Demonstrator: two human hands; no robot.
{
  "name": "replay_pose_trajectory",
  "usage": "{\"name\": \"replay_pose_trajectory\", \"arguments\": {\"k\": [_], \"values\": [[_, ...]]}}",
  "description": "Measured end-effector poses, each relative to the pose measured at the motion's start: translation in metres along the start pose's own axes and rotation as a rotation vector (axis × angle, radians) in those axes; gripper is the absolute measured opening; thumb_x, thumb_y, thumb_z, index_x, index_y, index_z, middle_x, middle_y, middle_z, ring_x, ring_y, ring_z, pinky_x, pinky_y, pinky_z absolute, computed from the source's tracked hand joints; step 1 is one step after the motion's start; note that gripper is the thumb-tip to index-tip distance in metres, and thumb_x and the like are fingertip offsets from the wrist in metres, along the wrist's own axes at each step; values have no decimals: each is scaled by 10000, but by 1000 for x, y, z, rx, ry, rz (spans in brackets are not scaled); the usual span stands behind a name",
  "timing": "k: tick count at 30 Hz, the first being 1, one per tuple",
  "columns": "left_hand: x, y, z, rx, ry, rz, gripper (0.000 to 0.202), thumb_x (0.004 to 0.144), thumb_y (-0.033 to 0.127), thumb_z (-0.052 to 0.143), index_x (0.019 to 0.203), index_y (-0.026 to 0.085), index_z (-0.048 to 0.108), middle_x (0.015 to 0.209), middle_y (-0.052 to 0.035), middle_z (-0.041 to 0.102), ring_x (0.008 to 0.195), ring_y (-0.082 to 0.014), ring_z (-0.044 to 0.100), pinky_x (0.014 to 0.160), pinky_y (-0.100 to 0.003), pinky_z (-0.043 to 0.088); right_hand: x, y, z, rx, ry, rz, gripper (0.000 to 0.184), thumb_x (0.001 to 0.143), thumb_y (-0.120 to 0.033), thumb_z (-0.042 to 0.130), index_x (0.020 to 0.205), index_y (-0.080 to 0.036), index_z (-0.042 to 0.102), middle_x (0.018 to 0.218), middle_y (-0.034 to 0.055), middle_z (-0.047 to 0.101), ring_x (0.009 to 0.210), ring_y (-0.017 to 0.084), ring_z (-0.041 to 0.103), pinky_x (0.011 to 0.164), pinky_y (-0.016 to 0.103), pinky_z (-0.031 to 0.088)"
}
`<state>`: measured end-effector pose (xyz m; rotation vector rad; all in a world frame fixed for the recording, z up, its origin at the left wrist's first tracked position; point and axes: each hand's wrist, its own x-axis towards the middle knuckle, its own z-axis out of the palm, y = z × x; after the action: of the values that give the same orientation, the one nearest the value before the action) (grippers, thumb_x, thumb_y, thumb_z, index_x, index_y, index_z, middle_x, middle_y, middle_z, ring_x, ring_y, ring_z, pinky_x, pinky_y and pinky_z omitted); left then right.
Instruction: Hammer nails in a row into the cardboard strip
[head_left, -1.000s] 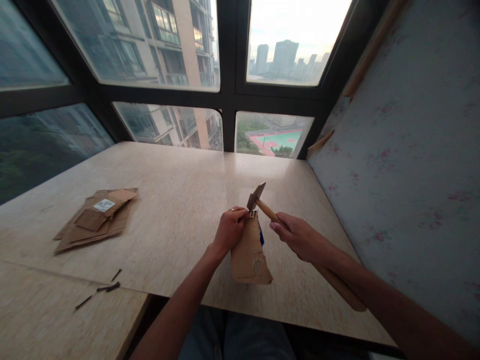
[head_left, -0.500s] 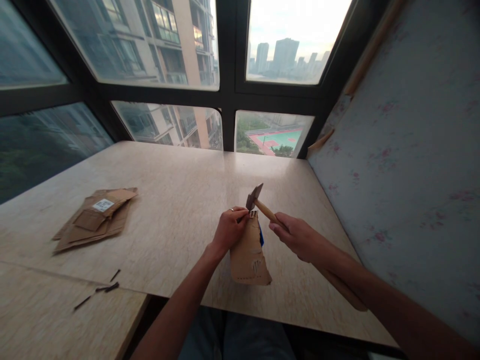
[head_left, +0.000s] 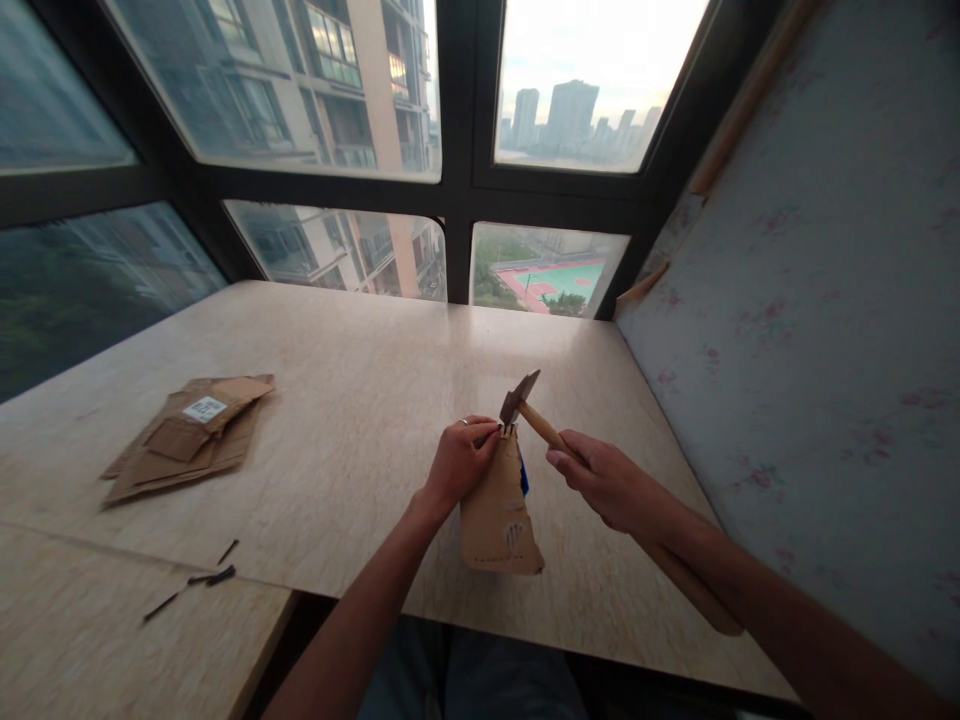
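My left hand (head_left: 459, 462) is closed on the top edge of a brown cardboard piece (head_left: 496, 515) that stands upright on the pale table (head_left: 360, 400); a bit of blue shows behind it. My right hand (head_left: 607, 482) is wrapped round the wooden handle of a small hammer (head_left: 534, 412). The hammer's metal head (head_left: 519, 397) sits right at the cardboard's top edge, beside my left fingers. Whether a nail stands there is too small to tell.
A flattened pile of brown cardboard with a white label (head_left: 189, 430) lies at the left. Several dark nails (head_left: 202, 578) lie near the front left edge. A patterned wall panel (head_left: 810, 320) stands close on the right, and windows (head_left: 465, 150) rise behind the table.
The hammer head has shifted slightly right and down, closer to the cardboard's top edge. My left hand and the cardboard have stayed in place.
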<state>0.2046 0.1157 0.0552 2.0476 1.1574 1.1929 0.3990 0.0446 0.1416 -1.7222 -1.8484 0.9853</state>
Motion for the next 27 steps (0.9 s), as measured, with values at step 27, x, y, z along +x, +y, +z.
{"name": "replay_pose_trajectory", "arguments": {"k": [27], "values": [[-111, -63, -152, 447, 289, -300, 316, 800, 298, 498, 1008, 146, 682, 1074, -118, 708, 1029, -258, 646, 967, -410, 482, -83, 74, 57, 724, 218, 319, 429, 790, -619, 603, 852, -219, 462, 464, -132, 353, 230, 25, 220, 205, 142, 209]]}}
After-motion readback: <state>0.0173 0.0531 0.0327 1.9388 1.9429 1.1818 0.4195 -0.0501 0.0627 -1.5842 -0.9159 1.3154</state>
